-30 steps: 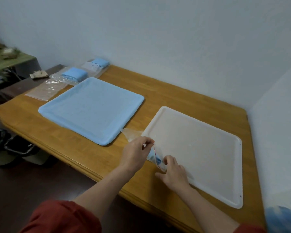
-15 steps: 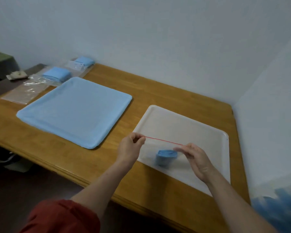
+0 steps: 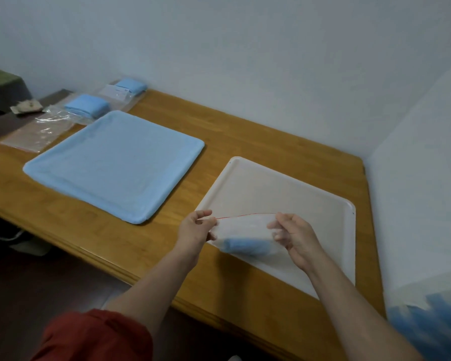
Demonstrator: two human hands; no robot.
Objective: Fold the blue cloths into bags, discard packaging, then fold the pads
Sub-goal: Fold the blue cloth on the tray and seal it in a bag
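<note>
clear plastic bag [image 3: 241, 226], blue cloth [image 3: 248, 246] sagging inside, is pinched taut by left hand [image 3: 195, 230] and right hand [image 3: 296, 237] over the tray [image 3: 323, 201] (likely to seal its red-lined mouth).

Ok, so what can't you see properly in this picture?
Head view, zip bag: the left hand and right hand pinch its ends, so whether its red strip is sealed is hidden.
Head view, label on the far packet: too small to read.
Head view, blue shape at bottom right: blurred, cut off by the edge.
</note>
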